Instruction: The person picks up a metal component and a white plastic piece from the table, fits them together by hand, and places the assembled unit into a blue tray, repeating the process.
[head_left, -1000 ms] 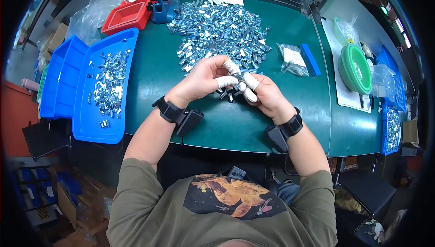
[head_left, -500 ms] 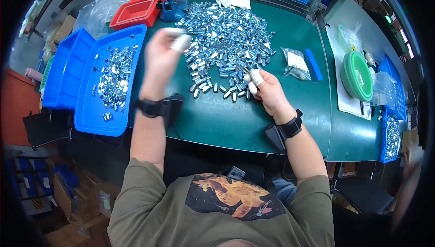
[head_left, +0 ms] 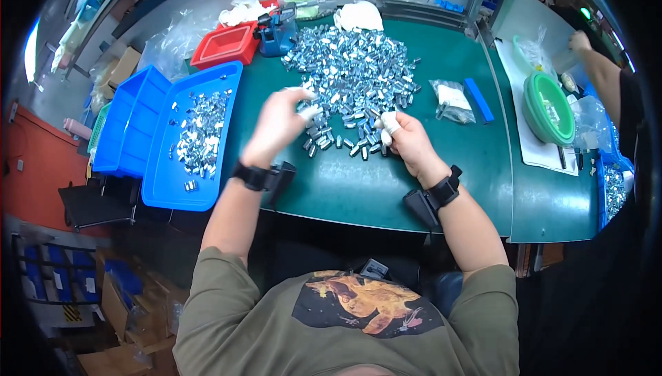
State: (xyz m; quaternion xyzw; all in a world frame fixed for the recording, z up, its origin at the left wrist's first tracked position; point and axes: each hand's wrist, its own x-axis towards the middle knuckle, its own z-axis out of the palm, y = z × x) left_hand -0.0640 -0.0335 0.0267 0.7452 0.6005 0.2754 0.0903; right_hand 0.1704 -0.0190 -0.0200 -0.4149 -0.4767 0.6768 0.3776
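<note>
A heap of small shiny metal sleeve-like parts (head_left: 358,58) spreads over the green table. At its lower left edge, my left hand (head_left: 279,122) hangs slightly blurred, white coverings on its fingertips; thumb and forefinger look apart with nothing visible between them. My right hand (head_left: 412,143) is at the heap's lower right edge. Its white-wrapped thumb and fingers are pinched together, and whatever they grip is hidden. Several loose parts (head_left: 355,148) lie on the table between both hands. To the left, a shallow blue tray (head_left: 162,186) contains more such metal parts (head_left: 200,134).
Behind the tray are a deep blue bin (head_left: 131,124) and a red container (head_left: 224,46). A blue device (head_left: 278,36) borders the heap. To the right are a plastic bag (head_left: 453,102), a blue bar (head_left: 478,100) and green bowls (head_left: 548,108). Another person's arm (head_left: 598,65) reaches in at far right.
My left hand has moved down and right, toward the heap's lower left edge. The right hand stays nearly in place. The view has shifted, and another person's arm now reaches in at upper right.
</note>
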